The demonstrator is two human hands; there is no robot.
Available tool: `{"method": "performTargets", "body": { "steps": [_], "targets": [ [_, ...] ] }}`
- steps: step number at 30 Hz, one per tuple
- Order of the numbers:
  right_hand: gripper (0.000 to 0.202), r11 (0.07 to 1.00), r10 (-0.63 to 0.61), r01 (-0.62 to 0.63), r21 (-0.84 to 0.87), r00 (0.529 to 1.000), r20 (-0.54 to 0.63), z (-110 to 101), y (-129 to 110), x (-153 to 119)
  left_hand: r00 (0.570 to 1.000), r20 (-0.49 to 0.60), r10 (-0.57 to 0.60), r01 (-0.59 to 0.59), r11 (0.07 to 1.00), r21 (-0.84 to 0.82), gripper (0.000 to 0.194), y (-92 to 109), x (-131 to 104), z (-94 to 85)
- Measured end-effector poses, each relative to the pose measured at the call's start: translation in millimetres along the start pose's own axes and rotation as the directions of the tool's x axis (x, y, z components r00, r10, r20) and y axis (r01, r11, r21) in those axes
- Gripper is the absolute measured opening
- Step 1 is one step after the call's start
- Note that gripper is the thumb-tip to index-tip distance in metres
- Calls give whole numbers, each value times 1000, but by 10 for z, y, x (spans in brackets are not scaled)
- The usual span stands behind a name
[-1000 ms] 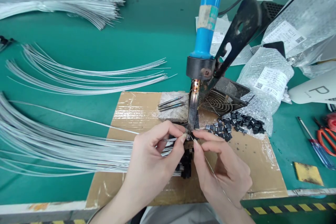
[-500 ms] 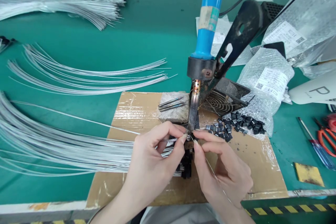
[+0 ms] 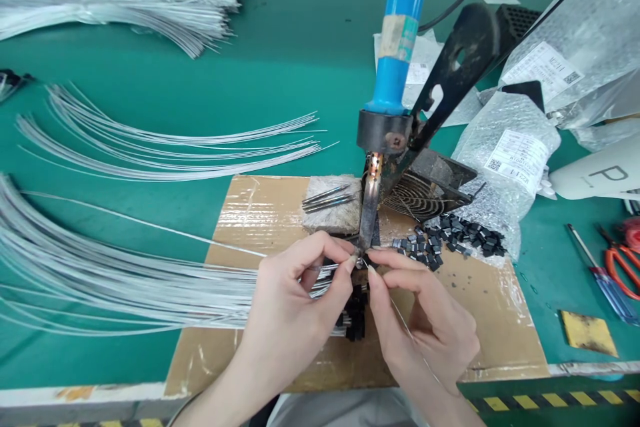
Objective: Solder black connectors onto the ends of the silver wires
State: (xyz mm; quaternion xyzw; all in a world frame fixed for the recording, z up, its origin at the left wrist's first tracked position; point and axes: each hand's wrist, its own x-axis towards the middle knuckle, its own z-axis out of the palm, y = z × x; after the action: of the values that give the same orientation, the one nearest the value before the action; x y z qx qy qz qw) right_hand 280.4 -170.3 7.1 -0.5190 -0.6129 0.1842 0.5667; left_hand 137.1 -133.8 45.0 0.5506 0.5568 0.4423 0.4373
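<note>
A blue-handled soldering iron [image 3: 393,73] hangs tip-down from a black bracket [image 3: 457,67]. Right below its tip, my left hand [image 3: 300,300] pinches the end of a wire with a small part on it, mostly hidden by the fingertips. My right hand [image 3: 425,320] holds a thin solder wire [image 3: 407,328] between thumb and fingers, its end close to the iron's tip. Under and beside my left hand runs a bundle of grey wires [image 3: 150,280], with black connectors [image 3: 355,317] at its right end. All this is over a cardboard sheet [image 3: 200,360].
Loose black connectors [image 3: 425,247] lie right of the iron, near a round fan grille [image 3: 413,195]. A pad [image 3: 330,207] holds metal tips. More wires [image 3: 175,140] lie back left. Bubble bags [image 3: 505,147], a screwdriver [image 3: 605,287], red-handled pliers [image 3: 620,267] and a yellow sponge [image 3: 589,332] are right.
My right thumb has shifted very slightly left, toward the iron's tip, with the solder wire. My left hand stays practically in place.
</note>
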Motion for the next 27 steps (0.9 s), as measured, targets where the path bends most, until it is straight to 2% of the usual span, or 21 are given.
{"method": "performTargets", "body": {
  "steps": [13, 21, 24, 27],
  "targets": [
    [23, 999, -26, 25, -21, 1000, -18, 4, -14, 23, 1000, -4, 18, -18, 999, 42, 17, -29, -20, -13],
    [23, 999, 21, -21, 35, 1000, 5, 28, 5, -24, 1000, 7, 4, -4, 1000, 21, 15, -19, 16, -2],
    [21, 993, 84, -87, 81, 996, 44, -63, -7, -17, 1000, 21, 5, -6, 999, 42, 16, -47, 13, -14],
    [19, 993, 112, -113, 27, 993, 38, -308, 19, 112, 999, 28, 45, -49, 981, 187, 17, -109, -50, -57]
  ]
}}
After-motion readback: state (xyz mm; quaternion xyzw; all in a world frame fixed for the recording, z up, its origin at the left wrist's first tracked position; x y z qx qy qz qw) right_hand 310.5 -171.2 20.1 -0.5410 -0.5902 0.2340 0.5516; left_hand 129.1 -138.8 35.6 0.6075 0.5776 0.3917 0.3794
